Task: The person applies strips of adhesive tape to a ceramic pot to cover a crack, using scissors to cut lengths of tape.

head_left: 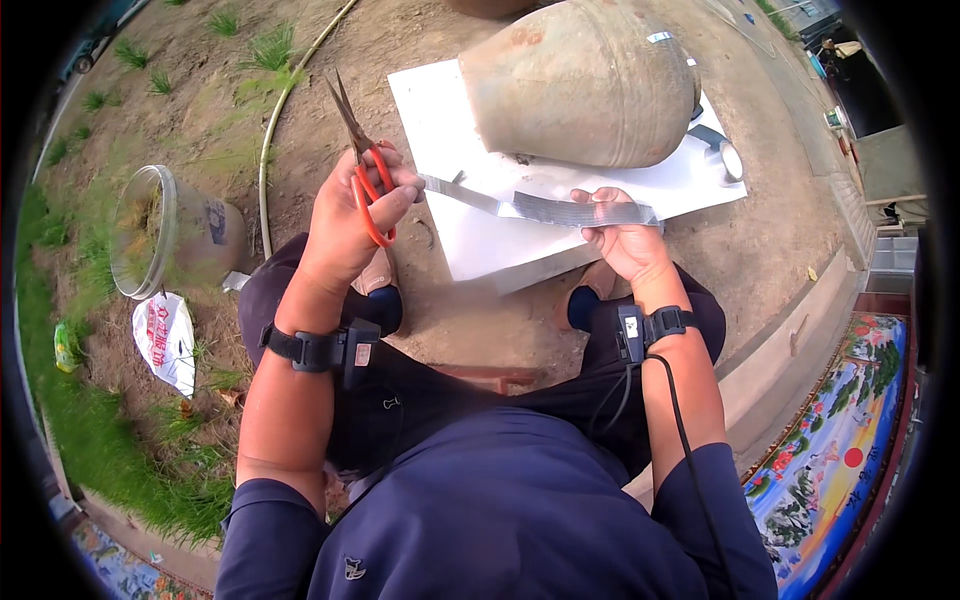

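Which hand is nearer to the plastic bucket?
Left. The left hand, holding scissors, is right of the plastic bucket; the right hand, holding silver tape, is farther right.

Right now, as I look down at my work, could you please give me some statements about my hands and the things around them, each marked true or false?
1. The left hand holds the scissors. True.
2. The scissors point toward the person's body. False: they point away from it.
3. The gray strip runs between the left hand and the right hand. True.
4. The clay pot stands upright. False: the clay pot lies on its side on the white sheet.
5. The tape roll is at the left end of the white sheet. False: the tape roll is near its right end.
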A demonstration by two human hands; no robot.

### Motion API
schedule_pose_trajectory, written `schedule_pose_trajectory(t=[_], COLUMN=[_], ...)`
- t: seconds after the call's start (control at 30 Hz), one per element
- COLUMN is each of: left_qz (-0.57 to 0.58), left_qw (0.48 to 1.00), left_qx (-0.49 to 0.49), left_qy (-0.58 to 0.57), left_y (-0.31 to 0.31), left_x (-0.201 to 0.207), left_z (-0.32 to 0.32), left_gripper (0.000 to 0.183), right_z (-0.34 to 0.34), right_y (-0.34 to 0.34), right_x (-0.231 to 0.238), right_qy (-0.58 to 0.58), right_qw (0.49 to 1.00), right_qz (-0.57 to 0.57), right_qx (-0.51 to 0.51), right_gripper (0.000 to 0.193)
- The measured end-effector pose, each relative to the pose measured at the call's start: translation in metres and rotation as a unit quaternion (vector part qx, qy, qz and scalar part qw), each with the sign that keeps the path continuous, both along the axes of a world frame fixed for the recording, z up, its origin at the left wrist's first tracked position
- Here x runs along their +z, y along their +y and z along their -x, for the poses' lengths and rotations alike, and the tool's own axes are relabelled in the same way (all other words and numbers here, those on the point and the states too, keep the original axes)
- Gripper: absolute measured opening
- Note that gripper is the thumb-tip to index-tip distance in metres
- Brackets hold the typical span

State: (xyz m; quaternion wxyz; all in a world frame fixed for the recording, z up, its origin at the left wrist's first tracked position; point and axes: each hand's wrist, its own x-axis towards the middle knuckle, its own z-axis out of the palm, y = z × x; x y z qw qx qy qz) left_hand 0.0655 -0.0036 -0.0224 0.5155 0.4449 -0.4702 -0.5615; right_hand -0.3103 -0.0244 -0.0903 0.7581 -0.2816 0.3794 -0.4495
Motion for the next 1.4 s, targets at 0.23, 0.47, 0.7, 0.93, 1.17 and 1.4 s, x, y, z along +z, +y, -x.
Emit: schedule_pose_trajectory(t=[0.23, 0.47, 0.7, 0.93, 1.17, 1.4], left_qz=[-0.043, -0.085, -0.112, -0.154, -0.180, -0.209], left_qw=[0.999, 0.994, 0.993, 0.986, 0.965, 0.910], left_qx=[-0.014, -0.005, -0.039, -0.067, -0.111, -0.202], left_qy=[-0.023, -0.064, -0.010, 0.009, -0.154, -0.295], left_y=[0.022, 0.045, 0.065, 0.091, 0.113, 0.134], left_x=[-0.011, -0.011, -0.009, -0.019, -0.003, -0.011], left_z=[0.023, 0.028, 0.036, 0.046, 0.040, 0.025], left_gripper=[0.036, 0.037, 0.038, 0.038, 0.038, 0.036], right_z=[0.011, -0.017, -0.110, -0.153, -0.122, -0.110], right_y=[0.001, 0.037, 0.066, 0.080, 0.094, 0.086], right_x=[-0.005, 0.021, 0.025, -0.005, 0.005, 0.010], right_qy=[0.053, 0.378, 0.139, -0.053, 0.097, 0.063], right_qw=[0.987, 0.891, 0.964, 0.985, 0.988, 0.996], right_qz=[-0.061, -0.007, -0.143, -0.161, -0.122, -0.054], right_qx=[-0.141, -0.251, 0.175, 0.029, 0.016, 0.043], right_gripper=[0.051, 0.048, 0.053, 0.040, 0.019, 0.027])
